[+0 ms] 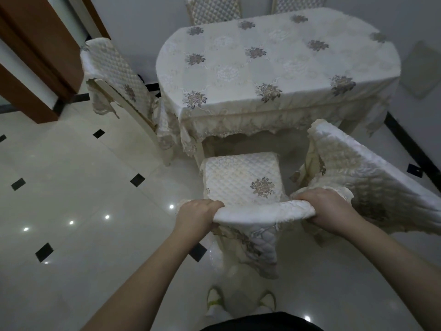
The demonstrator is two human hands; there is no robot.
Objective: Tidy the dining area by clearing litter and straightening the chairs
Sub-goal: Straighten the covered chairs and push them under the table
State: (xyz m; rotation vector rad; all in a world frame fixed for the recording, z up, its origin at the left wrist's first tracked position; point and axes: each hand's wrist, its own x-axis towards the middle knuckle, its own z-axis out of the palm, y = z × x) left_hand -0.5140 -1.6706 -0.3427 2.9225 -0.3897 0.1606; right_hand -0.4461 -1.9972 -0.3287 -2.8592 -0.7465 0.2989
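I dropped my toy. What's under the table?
Under the table only a dim gap shows, with the held chair just in front. The hanging tablecloth hides the rest, so no toy is visible.

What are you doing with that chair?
A person is tidying the dining area. Both hands grip the top of a chair's backrest: the left hand at its left end, the right hand at its right end. The chair faces the table, which wears a flowered cloth, and its seat is only partly under the table edge. Another chair stands askew just to the right, and one more sits at the table's left end.
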